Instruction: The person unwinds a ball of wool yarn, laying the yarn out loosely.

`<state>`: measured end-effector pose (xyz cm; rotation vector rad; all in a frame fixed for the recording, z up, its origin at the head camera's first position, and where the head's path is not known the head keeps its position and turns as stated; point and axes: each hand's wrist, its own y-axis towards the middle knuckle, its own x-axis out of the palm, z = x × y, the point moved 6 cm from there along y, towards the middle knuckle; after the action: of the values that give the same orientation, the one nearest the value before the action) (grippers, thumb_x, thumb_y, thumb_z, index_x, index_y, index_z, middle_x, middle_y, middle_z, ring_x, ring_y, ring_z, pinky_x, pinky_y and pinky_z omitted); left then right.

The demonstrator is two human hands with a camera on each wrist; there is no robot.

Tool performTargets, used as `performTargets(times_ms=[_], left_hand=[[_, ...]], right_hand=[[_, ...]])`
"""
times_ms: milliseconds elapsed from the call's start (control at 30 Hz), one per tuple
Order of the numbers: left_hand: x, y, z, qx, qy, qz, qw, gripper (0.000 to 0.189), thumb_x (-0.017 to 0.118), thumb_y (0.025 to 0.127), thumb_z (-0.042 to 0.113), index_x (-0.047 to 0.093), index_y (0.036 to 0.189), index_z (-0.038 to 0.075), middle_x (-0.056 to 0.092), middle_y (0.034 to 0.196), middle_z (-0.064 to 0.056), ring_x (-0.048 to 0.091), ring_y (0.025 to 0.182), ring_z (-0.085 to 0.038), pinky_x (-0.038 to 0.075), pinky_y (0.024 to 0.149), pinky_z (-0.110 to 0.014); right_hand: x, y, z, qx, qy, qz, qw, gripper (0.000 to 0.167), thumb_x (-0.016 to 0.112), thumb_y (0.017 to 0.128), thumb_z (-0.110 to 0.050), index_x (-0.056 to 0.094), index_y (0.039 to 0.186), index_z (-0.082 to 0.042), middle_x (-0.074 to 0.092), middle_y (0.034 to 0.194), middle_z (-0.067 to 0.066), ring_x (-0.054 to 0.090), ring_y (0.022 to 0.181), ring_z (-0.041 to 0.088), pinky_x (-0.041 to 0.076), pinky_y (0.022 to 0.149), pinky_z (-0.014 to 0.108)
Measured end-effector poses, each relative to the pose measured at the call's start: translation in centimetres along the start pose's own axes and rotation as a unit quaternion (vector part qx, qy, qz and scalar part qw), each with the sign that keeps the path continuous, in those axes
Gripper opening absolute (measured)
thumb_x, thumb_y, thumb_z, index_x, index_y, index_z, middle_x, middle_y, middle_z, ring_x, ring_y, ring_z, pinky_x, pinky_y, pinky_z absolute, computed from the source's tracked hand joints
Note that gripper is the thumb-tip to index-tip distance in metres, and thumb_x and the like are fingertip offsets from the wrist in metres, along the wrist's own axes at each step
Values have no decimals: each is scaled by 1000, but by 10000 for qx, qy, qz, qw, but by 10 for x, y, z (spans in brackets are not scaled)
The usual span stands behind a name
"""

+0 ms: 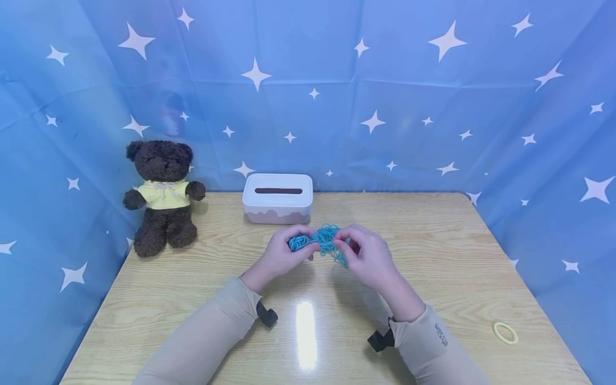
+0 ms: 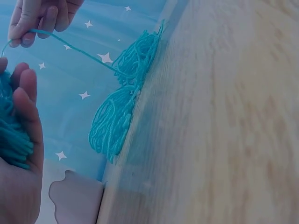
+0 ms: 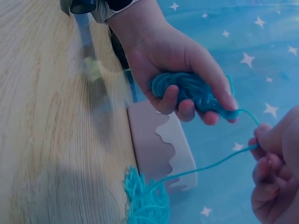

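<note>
My left hand (image 1: 281,254) grips a wound bundle of turquoise yarn (image 1: 299,243); in the right wrist view the fingers of that left hand (image 3: 161,53) curl round the bundle (image 3: 182,91). My right hand (image 1: 369,255) is beside it on the right, and in the right wrist view the right hand (image 3: 280,168) pinches one yarn strand (image 3: 210,165) between thumb and finger. That strand links the bundle to a loose, looped heap of the same yarn (image 2: 112,121). From the head view the heap (image 1: 327,238) lies between both hands, partly hidden by the right one.
A white tissue box (image 1: 277,198) with a brown wavy base stands behind the hands. To the left sits a dark brown teddy bear (image 1: 166,195) in a yellow top. A pale yellow ring (image 1: 505,324) lies on the wooden table (image 1: 433,240) at front right. Starred blue cloth surrounds it.
</note>
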<state>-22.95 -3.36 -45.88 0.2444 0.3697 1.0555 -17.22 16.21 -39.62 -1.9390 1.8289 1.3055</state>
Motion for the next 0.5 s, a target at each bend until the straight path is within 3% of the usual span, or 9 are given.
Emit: performTargets(times_ms=[133, 267, 500], left_hand=[[1, 0, 1, -33, -116, -38, 9999, 30, 75, 103, 5, 70, 132, 0, 78, 94, -32, 76, 72, -11, 58, 57, -26], [1, 0, 0, -198, -92, -50, 9997, 20, 72, 106, 9, 76, 123, -1, 79, 105, -32, 77, 75, -10, 60, 59, -27], [-4, 1, -1, -156, 348, 223, 9990, 15, 77, 104, 13, 83, 115, 5, 76, 113, -13, 75, 78, -26, 61, 58, -28]], right_hand=[[2, 0, -1, -29, -35, -48, 10000, 7, 74, 104, -9, 77, 103, -16, 64, 84, -4, 48, 61, 4, 45, 54, 23], [3, 0, 1, 21, 14, -72, 10000, 6, 75, 104, -10, 76, 104, -16, 65, 86, -4, 48, 62, 5, 45, 54, 24], [-1, 0, 1, -100, 31, 113, 9999, 4, 75, 104, -9, 77, 104, -13, 68, 89, -2, 48, 62, 5, 46, 55, 24]])
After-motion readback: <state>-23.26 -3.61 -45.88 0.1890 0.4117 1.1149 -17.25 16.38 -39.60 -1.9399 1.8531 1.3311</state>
